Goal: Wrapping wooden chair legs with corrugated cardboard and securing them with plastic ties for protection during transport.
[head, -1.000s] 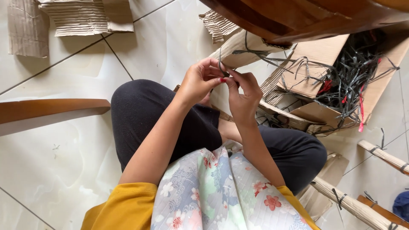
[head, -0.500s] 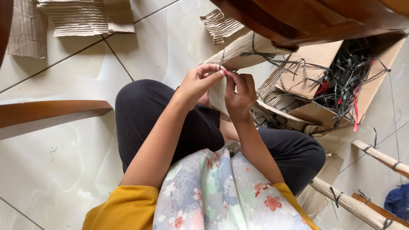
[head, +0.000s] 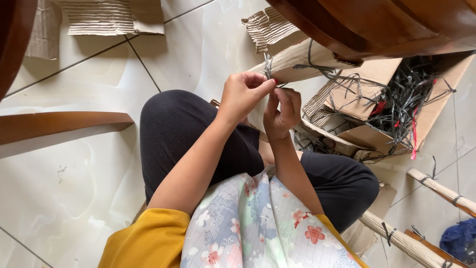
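both hands meet at frame centre, left hand [head: 243, 94] and right hand [head: 281, 111] pinched shut on a thin dark tie strap [head: 268, 67] round the rolled cardboard tube [head: 297, 59], which looks light but crushable, so probably grip beside the strap.

hands [head: 263, 101] above lap | cardboard roll [head: 297, 59] beyond | box [head: 382, 114] right

You sit on a glossy cream tiled floor [head: 74, 198] crossed by dark grout lines. A curved brown wooden furniture piece [head: 59, 124] juts in at your left, and a polished wooden furniture edge [head: 386, 25] overhangs the top right.
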